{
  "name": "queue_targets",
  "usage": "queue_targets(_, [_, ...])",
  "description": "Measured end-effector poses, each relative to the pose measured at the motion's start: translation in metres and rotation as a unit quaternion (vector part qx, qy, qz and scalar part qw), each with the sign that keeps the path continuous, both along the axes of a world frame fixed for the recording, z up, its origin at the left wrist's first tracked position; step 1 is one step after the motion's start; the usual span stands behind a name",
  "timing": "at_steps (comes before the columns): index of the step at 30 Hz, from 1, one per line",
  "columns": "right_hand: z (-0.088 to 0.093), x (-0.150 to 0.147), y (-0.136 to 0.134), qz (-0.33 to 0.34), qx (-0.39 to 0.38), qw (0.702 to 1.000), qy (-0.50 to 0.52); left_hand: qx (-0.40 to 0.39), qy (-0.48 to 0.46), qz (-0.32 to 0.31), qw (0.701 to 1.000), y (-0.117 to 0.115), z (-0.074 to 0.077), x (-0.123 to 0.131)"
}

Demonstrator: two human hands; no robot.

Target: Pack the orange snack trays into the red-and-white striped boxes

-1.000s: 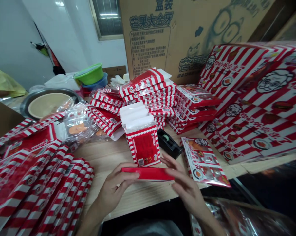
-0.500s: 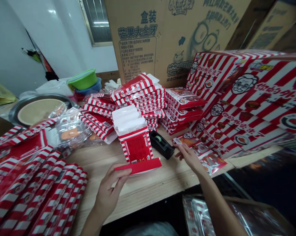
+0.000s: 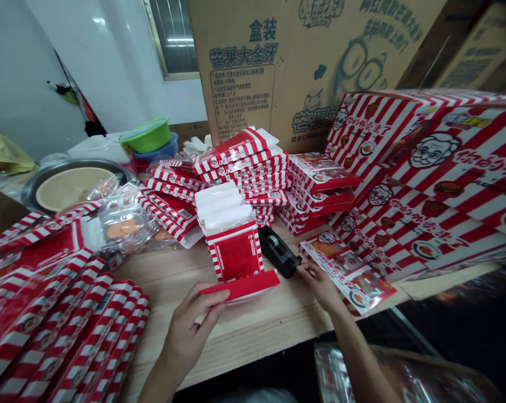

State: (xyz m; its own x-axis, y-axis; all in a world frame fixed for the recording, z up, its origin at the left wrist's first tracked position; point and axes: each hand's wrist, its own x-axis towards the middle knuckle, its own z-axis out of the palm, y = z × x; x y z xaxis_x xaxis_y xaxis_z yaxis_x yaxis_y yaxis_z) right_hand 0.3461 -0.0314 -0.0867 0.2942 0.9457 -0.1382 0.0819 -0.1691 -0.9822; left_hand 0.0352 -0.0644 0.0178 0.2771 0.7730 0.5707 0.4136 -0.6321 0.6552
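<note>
My left hand (image 3: 192, 330) pinches the left end of a flat red box (image 3: 242, 284) held level just above the wooden table (image 3: 253, 330). Behind it stands an upright red-and-white striped box (image 3: 235, 252) with white flaps open on top. My right hand (image 3: 318, 282) reaches to the front end of a black tape dispenser (image 3: 278, 253), fingers curled at its cutter; what they pinch is too small to make out. A flat striped pack (image 3: 345, 268) lies just right of that hand.
Stacks of striped boxes (image 3: 253, 168) fill the table's back and several flat ones (image 3: 60, 324) the left. Large striped cartons (image 3: 437, 173) rise at right, a big cardboard box (image 3: 303, 61) behind. A metal basin (image 3: 68, 182), green bowl (image 3: 148, 134) and plastic bags (image 3: 122, 218) sit far left.
My right hand let go of the flat red box, went out to the striped pack on the right, then came back to the tape dispenser's front. My left hand keeps holding the red box.
</note>
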Motion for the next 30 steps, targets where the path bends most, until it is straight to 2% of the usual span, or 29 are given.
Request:
queue_targets(3, [-0.014,-0.007,0.005,-0.057,0.012,0.998,-0.031,0.024,0.022,0.004,0.999,-0.005,0.002,0.005])
queue_targets(6, [-0.005,-0.008,-0.003,-0.089,0.018,0.995,-0.042,0.070,0.050,0.024,0.996,-0.010,0.006,0.012])
queue_targets(8, [0.015,-0.018,-0.020,-0.103,0.029,0.993,-0.042,0.097,0.068,0.037,0.992,-0.012,0.009,0.017])
queue_targets(11, [0.062,-0.053,-0.057,-0.096,0.058,0.993,-0.023,0.111,0.079,0.037,0.990,-0.015,0.013,0.023])
queue_targets(14, [0.107,-0.099,-0.082,0.012,0.043,0.997,0.063,0.117,0.093,0.019,0.989,-0.015,0.016,0.029])
queue_targets(17, [0.127,-0.130,-0.083,0.033,-0.006,0.993,0.115,0.131,0.139,-0.003,0.982,-0.014,0.021,0.032])
queue_targets(19, [0.126,-0.138,-0.078,0.018,-0.018,0.992,0.124,0.135,0.178,-0.023,0.975,-0.012,0.024,0.032])
queue_targets(21, [0.117,-0.140,-0.073,0.001,-0.003,0.993,0.120,0.130,0.198,-0.047,0.970,-0.009,0.025,0.031])
queue_targets(25, [0.091,-0.140,-0.070,-0.029,0.065,0.997,0.043,0.112,0.161,-0.079,0.977,-0.002,0.027,0.026])
queue_targets(28, [0.073,-0.129,-0.073,-0.003,0.084,0.996,-0.020,0.097,0.128,-0.083,0.983,-0.005,0.031,0.023])
queue_targets(30, [0.066,-0.112,-0.080,0.006,0.078,0.995,-0.064,0.108,0.117,-0.095,0.983,-0.013,0.033,0.027])
